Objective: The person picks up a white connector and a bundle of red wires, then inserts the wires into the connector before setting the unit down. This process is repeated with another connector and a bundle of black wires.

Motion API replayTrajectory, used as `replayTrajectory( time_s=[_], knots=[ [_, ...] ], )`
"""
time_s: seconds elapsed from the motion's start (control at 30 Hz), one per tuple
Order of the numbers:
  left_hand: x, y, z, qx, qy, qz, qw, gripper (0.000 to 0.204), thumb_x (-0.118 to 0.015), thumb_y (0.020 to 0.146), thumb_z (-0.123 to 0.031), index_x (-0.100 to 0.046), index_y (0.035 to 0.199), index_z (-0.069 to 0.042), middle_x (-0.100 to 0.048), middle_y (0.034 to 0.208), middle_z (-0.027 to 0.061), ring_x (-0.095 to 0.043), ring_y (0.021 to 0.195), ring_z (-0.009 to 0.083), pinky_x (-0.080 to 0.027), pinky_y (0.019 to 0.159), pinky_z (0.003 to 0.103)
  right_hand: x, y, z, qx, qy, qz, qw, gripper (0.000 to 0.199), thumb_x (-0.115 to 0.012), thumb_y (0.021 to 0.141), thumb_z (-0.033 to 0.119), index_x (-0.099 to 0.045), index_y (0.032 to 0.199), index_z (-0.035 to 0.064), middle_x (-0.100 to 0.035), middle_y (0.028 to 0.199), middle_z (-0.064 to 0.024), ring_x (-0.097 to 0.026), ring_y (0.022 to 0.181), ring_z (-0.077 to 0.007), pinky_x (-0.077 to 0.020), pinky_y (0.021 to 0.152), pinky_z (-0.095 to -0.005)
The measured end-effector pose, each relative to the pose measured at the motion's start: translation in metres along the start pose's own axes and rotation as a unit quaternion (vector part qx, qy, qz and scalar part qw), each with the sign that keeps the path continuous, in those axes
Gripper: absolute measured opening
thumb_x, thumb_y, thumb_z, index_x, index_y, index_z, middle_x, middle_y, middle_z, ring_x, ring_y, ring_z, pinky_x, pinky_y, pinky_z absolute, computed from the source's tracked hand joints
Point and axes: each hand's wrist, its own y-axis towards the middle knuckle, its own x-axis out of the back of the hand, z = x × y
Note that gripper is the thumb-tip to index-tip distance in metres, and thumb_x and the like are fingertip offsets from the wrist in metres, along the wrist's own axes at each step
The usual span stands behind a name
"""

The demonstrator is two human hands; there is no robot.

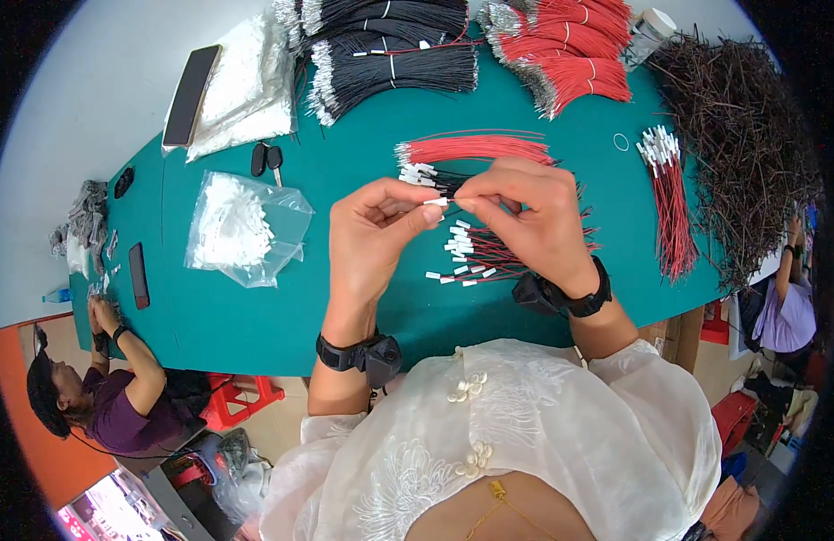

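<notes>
Between finger and thumb, my left hand (370,236) pinches a small white connector housing (437,202). Close beside it, my right hand (532,209) is closed in a pinch on a thin dark wire that meets the housing; how deep its end sits I cannot tell. Under and behind my fingers lie black wires (451,178), partly hidden, with white housings at their left ends. Beyond them is a row of loose red wires (476,147). Nearer to me, finished-looking wires with white housings (465,245) spread out beneath my right hand and wrist.
A clear bag of white housings (232,230) lies left, near keys (267,160) and a phone (192,95) on white bags. Black wire bundles (394,68) and red bundles (570,54) line the back. At right are a housed red bundle (667,203) and a dark wire heap (737,135). A co-worker (128,388) sits left.
</notes>
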Motion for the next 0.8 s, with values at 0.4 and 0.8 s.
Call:
replayTrajectory(
  time_s=[0.4, 0.8],
  knots=[
    [-0.004, -0.003, -0.003, -0.008, 0.029, -0.007, 1.0, 0.016, -0.071, 0.083, 0.007, -0.069, 0.099, 0.004, -0.072, 0.09, 0.0099, -0.068, 0.081, 0.0122, -0.055, 0.073, 0.023, -0.001, -0.001, -0.003, -0.014, 0.007, 0.006, 1.0, 0.007, -0.073, 0.078, -0.001, -0.072, 0.084, 0.0019, -0.063, 0.07, -0.0038, -0.049, 0.052, -0.0083, -0.034, 0.046, -0.024],
    [-0.011, -0.003, -0.006, -0.021, 0.074, -0.022, 0.997, 0.015, -0.074, 0.081, 0.004, -0.069, 0.095, 0.003, -0.071, 0.088, 0.0103, -0.067, 0.079, 0.0141, -0.055, 0.072, 0.026, -0.001, -0.003, -0.003, -0.054, 0.044, 0.01, 0.998, 0.007, -0.072, 0.078, -0.002, -0.072, 0.085, 0.0005, -0.064, 0.071, -0.0043, -0.048, 0.053, -0.0065, -0.0339, 0.047, -0.0235]
  ],
)
